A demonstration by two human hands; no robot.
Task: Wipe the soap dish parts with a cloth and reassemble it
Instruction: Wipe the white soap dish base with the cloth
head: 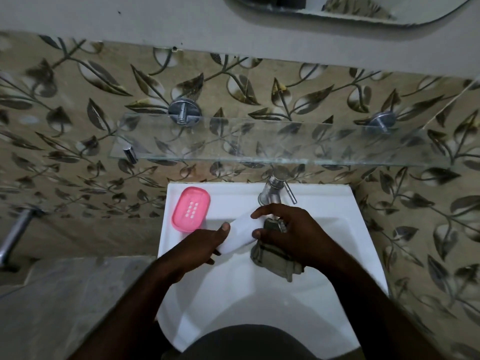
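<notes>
A white soap dish part (240, 233) is held over the white sink (324, 201) between both hands. My left hand (200, 246) grips its near left end, thumb on top. My right hand (288, 232) pinches its far right end between thumb and finger, and a grey-green cloth (270, 258) hangs from under that palm into the basin. The pink perforated soap dish tray (191, 209) lies on the sink's back left corner, apart from both hands.
A chrome tap (275, 189) stands at the back of the sink, just beyond my right hand. A glass shelf (259, 144) on metal brackets juts out above it. A metal bar (13, 235) sticks out at the left wall.
</notes>
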